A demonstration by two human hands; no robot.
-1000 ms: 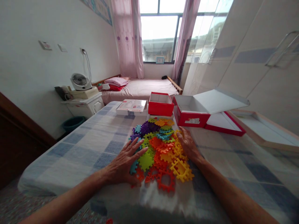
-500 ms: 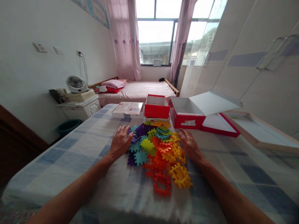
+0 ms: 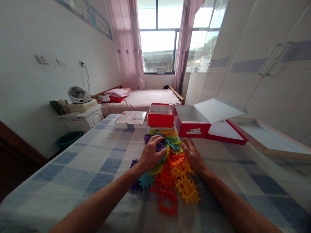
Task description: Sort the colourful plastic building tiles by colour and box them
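A loose heap of toothed-edge plastic building pieces (image 3: pixel 167 176), in purple, teal, green, orange and yellow, lies on the checked cloth before me. My left hand (image 3: pixel 150 155) reaches onto its left side, thumb and fingers curved around a purple piece (image 3: pixel 160 147). That palm hides part of the heap. Along the right side, my right hand (image 3: pixel 194 157) rests against the orange and yellow pieces, its fingers stretched out and holding nothing. A teal piece (image 3: pixel 172 144) tilts between the two hands. Nearest me lie an orange frame piece (image 3: pixel 168 212) and a yellow one (image 3: pixel 188 191).
Behind the heap stands a red box (image 3: pixel 160 120), with a larger red-and-white box (image 3: pixel 195 129), lid raised, to its right. Farther right are a red-edged lid (image 3: pixel 227 132) and a shallow tray (image 3: pixel 269 139). A white box (image 3: pixel 132 118) lies back left. The checked cloth (image 3: pixel 104 187) covers the table.
My left hand has moved right, from beside the heap onto it, shifting purple and teal pieces inward. My right hand stays at the right side. The view has tilted slightly up.
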